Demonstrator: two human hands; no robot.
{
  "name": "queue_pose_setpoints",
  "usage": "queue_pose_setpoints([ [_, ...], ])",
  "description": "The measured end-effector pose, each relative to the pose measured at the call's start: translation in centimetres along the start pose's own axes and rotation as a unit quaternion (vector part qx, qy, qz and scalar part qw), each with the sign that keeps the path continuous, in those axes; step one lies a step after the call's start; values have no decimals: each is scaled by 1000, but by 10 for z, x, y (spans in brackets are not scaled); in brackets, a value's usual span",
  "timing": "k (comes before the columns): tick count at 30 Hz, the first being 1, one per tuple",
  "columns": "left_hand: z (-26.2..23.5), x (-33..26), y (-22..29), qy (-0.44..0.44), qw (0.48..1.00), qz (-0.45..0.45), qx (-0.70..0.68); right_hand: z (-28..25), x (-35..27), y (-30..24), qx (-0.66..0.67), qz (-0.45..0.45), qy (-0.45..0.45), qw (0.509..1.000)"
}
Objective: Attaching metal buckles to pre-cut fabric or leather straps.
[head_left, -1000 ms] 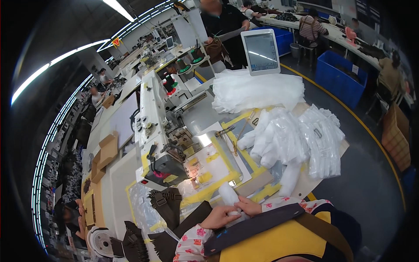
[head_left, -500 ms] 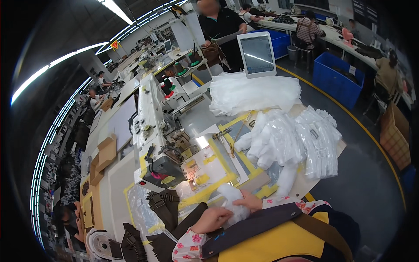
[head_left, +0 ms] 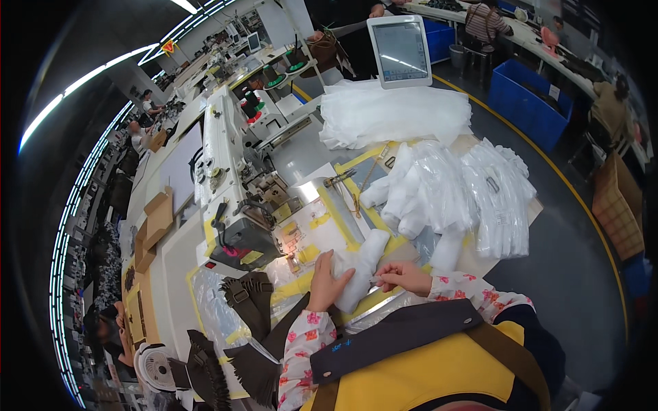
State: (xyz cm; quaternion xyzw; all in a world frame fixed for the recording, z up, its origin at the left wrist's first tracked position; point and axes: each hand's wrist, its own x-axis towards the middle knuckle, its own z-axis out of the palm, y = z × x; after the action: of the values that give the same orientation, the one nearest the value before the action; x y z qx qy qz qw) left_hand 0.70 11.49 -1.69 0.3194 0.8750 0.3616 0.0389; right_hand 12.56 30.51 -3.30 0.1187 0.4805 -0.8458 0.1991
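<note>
Rows of sewing stations stretch away under long strip lights, and my own pale tabletop (head_left: 178, 253) with yellow tape lines sits right below me. Nearest to me, my left hand (head_left: 324, 282) lies flat, fingers together, pressing the near end of a white padded fabric roll in clear plastic wrap (head_left: 361, 268). My right hand (head_left: 406, 276) pinches the roll's lower edge between thumb and fingertips, just beside the left. The roll lies on the taped panel, angled toward the needle of the white industrial sewing machine (head_left: 229, 185). To do this well, I judge I should keep the left palm steady as an anchor and draw the pinched edge straight and taut, so nothing bunches. Dark brown strap pieces (head_left: 243, 301) lie by my left elbow. Farther off, a heap of clear-bagged white pieces (head_left: 466, 195) covers the tabletop's right side, then a loose mound of white fabric (head_left: 394, 113), and beyond it a grey touchscreen panel (head_left: 399, 49).
</note>
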Motion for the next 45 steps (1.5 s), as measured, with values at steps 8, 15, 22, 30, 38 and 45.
queue_pose_setpoints([
  [8,8,-15,-12,18,979,-38,-202,0,94,-37,-581,-467,84,661],
  [15,-17,26,12,230,972,1,-39,-3,106,-66,-605,-230,34,761],
  [22,32,-3,30,7,978,190,85,-29,116,-64,-570,-298,138,753],
  [30,31,-35,39,-67,961,186,193,-61,101,-109,-391,-278,233,846],
  [38,20,-13,21,-79,959,215,164,-65,77,-145,-310,-299,246,868],
  [45,-1,-16,18,-120,960,216,131,-109,75,-149,-311,-286,347,837],
])
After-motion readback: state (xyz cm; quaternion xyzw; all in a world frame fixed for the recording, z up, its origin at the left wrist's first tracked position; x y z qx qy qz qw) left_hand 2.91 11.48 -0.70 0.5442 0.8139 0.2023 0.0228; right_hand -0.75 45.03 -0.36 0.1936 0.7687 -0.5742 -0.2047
